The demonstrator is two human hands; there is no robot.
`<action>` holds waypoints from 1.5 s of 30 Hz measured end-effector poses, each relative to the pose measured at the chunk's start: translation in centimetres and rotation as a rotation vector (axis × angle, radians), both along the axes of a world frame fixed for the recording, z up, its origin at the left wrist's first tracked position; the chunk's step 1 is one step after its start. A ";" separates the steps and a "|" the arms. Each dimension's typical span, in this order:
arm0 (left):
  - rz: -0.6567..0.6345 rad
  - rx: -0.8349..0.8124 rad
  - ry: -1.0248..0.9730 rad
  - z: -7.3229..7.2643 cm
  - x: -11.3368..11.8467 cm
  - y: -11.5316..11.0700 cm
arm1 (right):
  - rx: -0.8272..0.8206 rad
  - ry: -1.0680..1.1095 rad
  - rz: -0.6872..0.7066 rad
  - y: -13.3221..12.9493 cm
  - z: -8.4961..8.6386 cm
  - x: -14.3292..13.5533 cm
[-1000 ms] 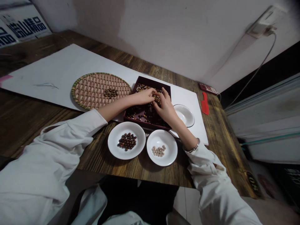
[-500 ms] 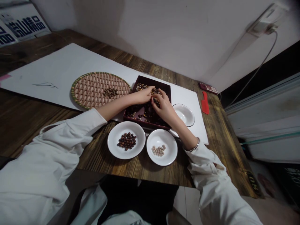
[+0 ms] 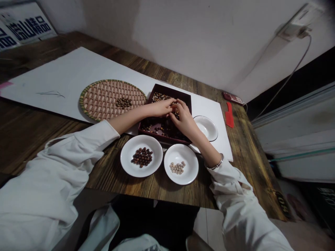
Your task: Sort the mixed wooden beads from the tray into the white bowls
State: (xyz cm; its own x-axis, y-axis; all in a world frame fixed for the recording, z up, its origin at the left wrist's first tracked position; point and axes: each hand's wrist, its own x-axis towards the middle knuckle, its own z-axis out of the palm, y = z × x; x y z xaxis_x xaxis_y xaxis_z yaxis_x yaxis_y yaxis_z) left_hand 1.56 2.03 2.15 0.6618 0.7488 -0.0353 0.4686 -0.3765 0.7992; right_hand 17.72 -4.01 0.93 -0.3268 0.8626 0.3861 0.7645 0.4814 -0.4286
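Both hands meet over a dark red box of mixed brown, yellow, black and pale beads. My left hand reaches in from the left, its fingers drawn together; whatever they hold is hidden. From the right, my right hand curves its thumb and fingers towards the left fingertips, closed around something too small to make out. In front of the box, one white bowl contains dark brown beads. Beside it, another white bowl has pale beads in it.
Left of the box lies an oval woven tray with greenish-brown beads. A third white bowl is partly behind my right forearm. A red scraper-like tool and a red device with a cable lie at the right. A white board spans the table.
My left fingertips have shifted slightly right, and my right fingers have drawn closer to them. The bowls, tray and box stay in place.
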 end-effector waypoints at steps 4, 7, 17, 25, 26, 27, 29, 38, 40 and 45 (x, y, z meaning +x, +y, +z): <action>0.003 0.000 -0.006 0.3 0.1 -0.2 | 0.009 0.000 0.009 0.0 0.0 0.1; 0.013 -0.015 -0.012 0.6 0.3 -0.4 | 0.006 -0.004 0.012 0.0 0.0 0.1; 0.007 -0.183 -0.182 0.3 0.3 0.2 | 0.021 0.127 -0.035 0.4 -0.1 0.2; 0.015 -0.241 -0.150 1.3 0.5 -0.8 | 0.001 0.132 -0.026 0.4 0.1 0.3; 0.005 -0.251 -0.154 1.3 0.5 -0.8 | -0.001 0.134 -0.028 0.2 0.2 0.3; -0.010 -0.259 -0.164 1.3 0.5 -0.8 | -0.001 0.138 -0.034 0.2 0.3 0.2; -0.048 -0.270 -0.196 1.2 0.5 -0.7 | -0.001 0.146 -0.048 0.1 0.4 0.2; -0.108 -0.214 -0.186 0.8 0.5 -0.5 | -0.002 0.181 -0.052 0.2 0.3 0.2; -0.116 -0.223 -0.201 0.8 0.5 -0.5 | 0.005 0.184 -0.058 0.1 0.3 0.2; -0.128 -0.215 -0.218 1.3 0.3 -0.7 | 0.015 0.178 -0.068 -0.1 0.6 0.0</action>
